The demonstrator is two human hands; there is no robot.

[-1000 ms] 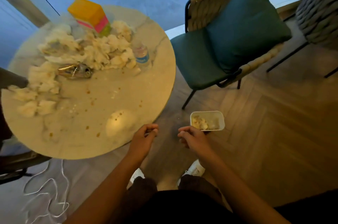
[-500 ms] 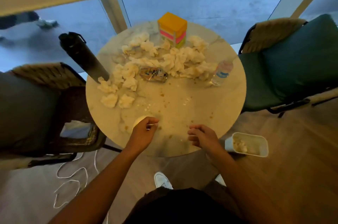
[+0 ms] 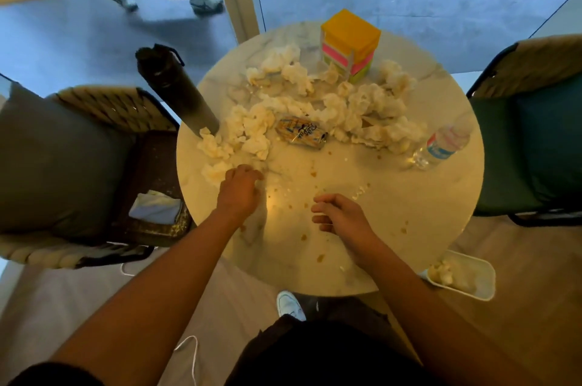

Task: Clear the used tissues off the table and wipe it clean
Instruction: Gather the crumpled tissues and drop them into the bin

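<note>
The left hand (image 3: 238, 193) reaches onto the tabletop (image 3: 393, 228), fingers curled down at the nearest of the used tissues (image 3: 217, 146); whether its grip has closed on one cannot be told. The tissues lie in a band across the tabletop's far half, around a crushed can (image 3: 300, 132). A dark flask (image 3: 176, 89) stands just beside them. The right hand (image 3: 341, 215) hovers loosely curled, its grip released, holding nothing. A water bottle (image 3: 444, 143) stands at the right edge; a white bin (image 3: 472, 278) sits on the floor.

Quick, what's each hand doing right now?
Left hand: fingers curled down at a tissue; grip cannot be told.
Right hand: loosely curled, holding nothing.
</note>
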